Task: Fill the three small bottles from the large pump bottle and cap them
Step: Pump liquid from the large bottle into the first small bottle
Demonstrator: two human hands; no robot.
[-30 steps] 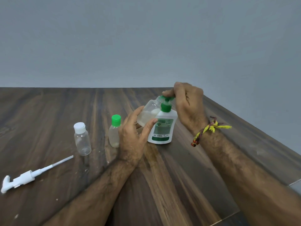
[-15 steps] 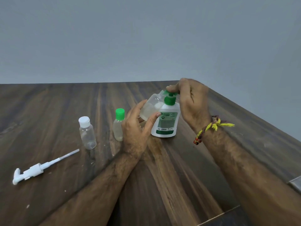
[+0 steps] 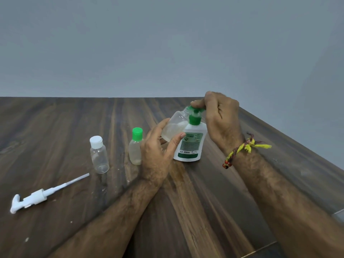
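Little moved since earlier frame: right hand (image 3: pixel 221 120) stays pressing on green pump head (image 3: pixel 195 109); left hand (image 3: pixel 158 155) keeps tilted bottle at the spout.

Left grip closed around clear small plastic bottle (image 3: pixel 174 128), tilted, open mouth up against the green pump nozzle, pale liquid in its lower part. Right grip: fingers closed down on the pump head of white large pump bottle with green label (image 3: pixel 190 146), which stands upright on dark wood tabletop (image 3: pixel 204 211) near its right edge. Green-capped small bottle (image 3: pixel 135 146), filled, upright just beside left hand. White-capped clear small bottle (image 3: pixel 98 154), looks empty, upright further left. White loose pump with dip tube (image 3: pixel 42 194) lies flat toward the left edge. Braided yellow-and-red thread band (image 3: pixel 242 150) on right wrist.
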